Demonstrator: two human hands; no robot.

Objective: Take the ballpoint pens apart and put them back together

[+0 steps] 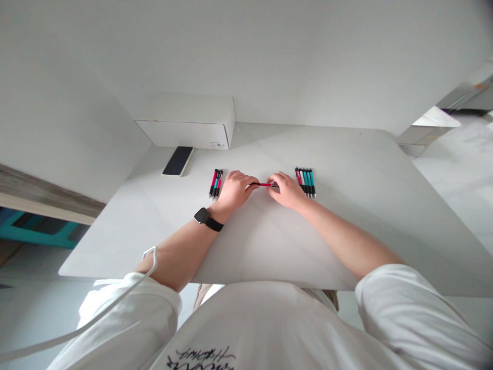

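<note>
A red pen (265,184) with black parts lies crosswise between my two hands, just above or on the white table. My left hand (237,189) pinches its left end, and a black watch sits on that wrist. The fingers of my right hand (285,189) close round the pen's other end, which they partly hide. Left of my left hand is a small group of red and teal pens (216,184) with black grips. Just right of my right hand, several red, white and teal pens (305,182) lie side by side.
A long white box (185,134) stands against the wall at the back left. In front of it lies a dark-screened phone (177,161). A white cable (115,303) runs past my left arm. The white table (346,154) has a rounded far right corner.
</note>
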